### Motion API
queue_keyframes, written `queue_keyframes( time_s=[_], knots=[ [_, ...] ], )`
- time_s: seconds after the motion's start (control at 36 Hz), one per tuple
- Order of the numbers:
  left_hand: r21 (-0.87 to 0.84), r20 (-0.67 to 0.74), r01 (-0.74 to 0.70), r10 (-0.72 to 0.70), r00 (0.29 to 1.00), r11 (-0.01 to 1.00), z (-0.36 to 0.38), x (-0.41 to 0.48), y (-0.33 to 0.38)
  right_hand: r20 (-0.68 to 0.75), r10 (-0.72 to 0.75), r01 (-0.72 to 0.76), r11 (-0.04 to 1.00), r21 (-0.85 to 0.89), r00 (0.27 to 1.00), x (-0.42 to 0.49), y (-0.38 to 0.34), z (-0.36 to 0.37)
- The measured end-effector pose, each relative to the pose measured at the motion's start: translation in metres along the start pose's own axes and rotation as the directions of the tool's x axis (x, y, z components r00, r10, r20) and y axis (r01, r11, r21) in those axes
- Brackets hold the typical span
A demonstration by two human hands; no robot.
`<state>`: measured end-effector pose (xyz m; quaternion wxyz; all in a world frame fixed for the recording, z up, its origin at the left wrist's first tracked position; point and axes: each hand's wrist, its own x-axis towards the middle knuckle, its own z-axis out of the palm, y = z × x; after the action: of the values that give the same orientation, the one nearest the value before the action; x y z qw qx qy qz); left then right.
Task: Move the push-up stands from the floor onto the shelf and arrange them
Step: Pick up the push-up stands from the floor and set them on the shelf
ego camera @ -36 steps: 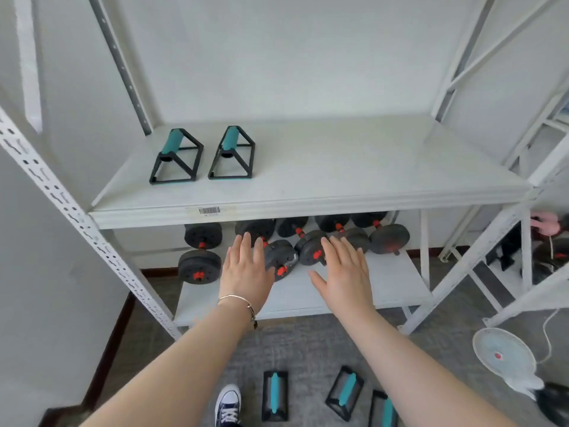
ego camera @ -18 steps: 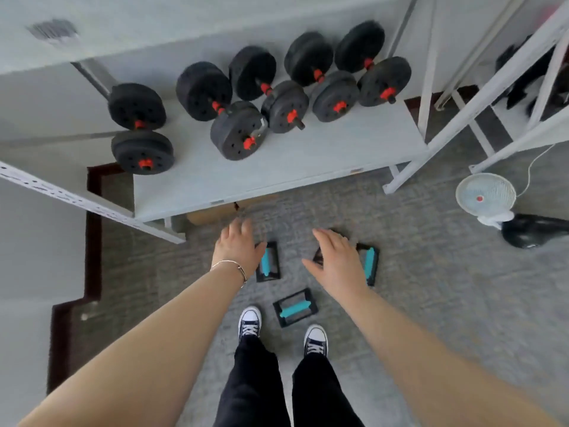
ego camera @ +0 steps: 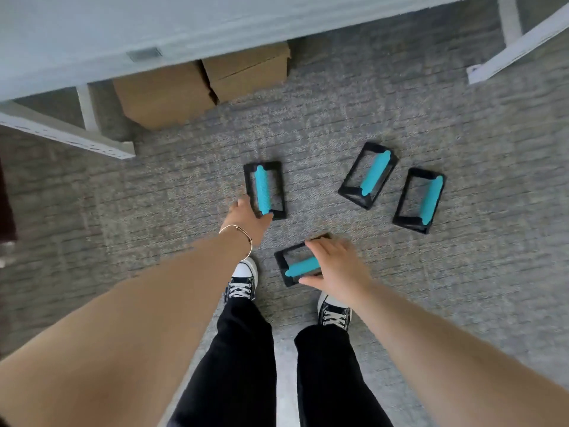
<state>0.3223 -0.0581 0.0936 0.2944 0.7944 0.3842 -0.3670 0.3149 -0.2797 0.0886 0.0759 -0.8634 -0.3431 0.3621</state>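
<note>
Four black push-up stands with teal handles sit on the grey carpet. My left hand [ego camera: 248, 220] reaches the near end of the left stand [ego camera: 264, 190]; thumb and fingertips touch its frame and handle, still spread. My right hand [ego camera: 338, 266] hovers spread over the right end of the nearest stand [ego camera: 297, 266], thumb on the near side and fingers on the far side, hiding that end. Two more stands [ego camera: 368, 175] [ego camera: 419, 200] lie apart to the right, untouched. The front edge of a pale shelf board [ego camera: 92, 41] runs along the top.
Two cardboard boxes [ego camera: 163, 97] [ego camera: 246, 69] stand under the shelf. White shelf uprights [ego camera: 77, 134] [ego camera: 517, 47] meet the floor at left and upper right. My two sneakers [ego camera: 243, 282] [ego camera: 334, 312] stand just behind the nearest stand.
The view dropped from the shelves to the floor. Both hands came down from shelf height to the stands: the left reached the left stand, the right moved onto the nearest one.
</note>
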Motion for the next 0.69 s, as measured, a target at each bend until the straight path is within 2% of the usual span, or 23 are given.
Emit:
queue_keyframes(
  time_s=[0.22, 0.44, 0.58, 0.69],
  knots=[
    [-0.055, -0.004, 0.033, -0.034, 0.999, 0.998, 0.074, 0.097, -0.033, 0.114, -0.029, 0.035, 0.998, -0.059, 0.993, 0.075, 0.036, 0.109],
    [0.021, -0.075, -0.012, 0.014, 0.997, 1.0, 0.112, 0.158, -0.051, 0.246, -0.005, 0.042, 0.988, -0.147, 0.969, 0.111, 0.058, 0.157],
    [-0.13, -0.061, -0.02, 0.012, 0.998, 0.991, 0.118, 0.17, -0.049, 0.325, -0.007, 0.032, 0.997, -0.073, 0.946, 0.116, 0.066, 0.167],
    [-0.192, -0.069, -0.042, 0.029, 0.997, 0.98, 0.117, 0.171, -0.053, 0.342, -0.049, 0.084, 0.992, -0.089, 0.939, 0.119, 0.068, 0.167]
  ],
)
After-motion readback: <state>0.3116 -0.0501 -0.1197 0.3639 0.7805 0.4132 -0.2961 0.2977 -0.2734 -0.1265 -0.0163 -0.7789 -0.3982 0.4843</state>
